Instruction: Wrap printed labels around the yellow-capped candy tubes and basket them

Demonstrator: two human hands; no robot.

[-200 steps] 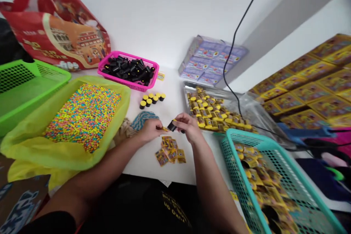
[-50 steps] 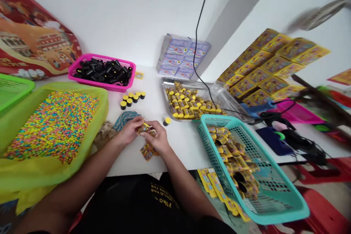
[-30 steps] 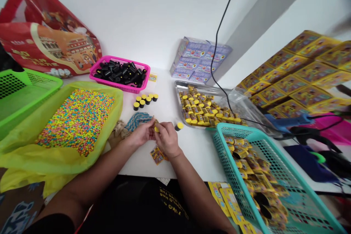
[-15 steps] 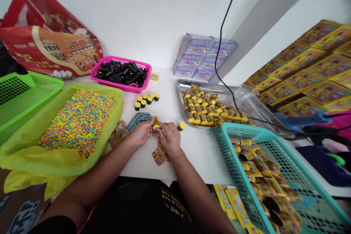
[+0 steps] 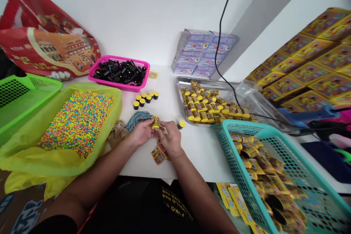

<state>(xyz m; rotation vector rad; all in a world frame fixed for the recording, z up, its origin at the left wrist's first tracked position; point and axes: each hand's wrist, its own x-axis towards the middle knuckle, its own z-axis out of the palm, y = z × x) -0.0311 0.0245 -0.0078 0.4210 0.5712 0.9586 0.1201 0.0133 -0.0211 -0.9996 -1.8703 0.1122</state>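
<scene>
Between my two hands is a small yellow canister [image 5: 155, 122] with a printed label wrapped round its side. My left hand [image 5: 142, 132] grips it from the left, and the fingers of my right hand [image 5: 170, 136] close on its right side. Under my hands lie a few printed labels [image 5: 158, 154] on the white table [image 5: 196, 155]. Just right of my right hand stands an unlabelled black canister with a yellow cap [image 5: 181, 124]. Several more yellow-capped black canisters [image 5: 142, 101] stand grouped beyond my left hand. A blue patterned cloth [image 5: 139, 119] lies beside my left wrist.
Left are a yellow-lined basket of coloured candies [image 5: 120, 97] and a green basket [image 5: 52, 80]. A pink basket [image 5: 91, 76] holds black canisters. Labelled canisters fill a metal tray [image 5: 179, 91] and a teal basket [image 5: 223, 131]. A black cable [image 5: 221, 25] hangs across the tray.
The labelled canister in my hands has turned slightly, so more of its label shows. Both hands stay in nearly the same place, and the view has shifted a little.
</scene>
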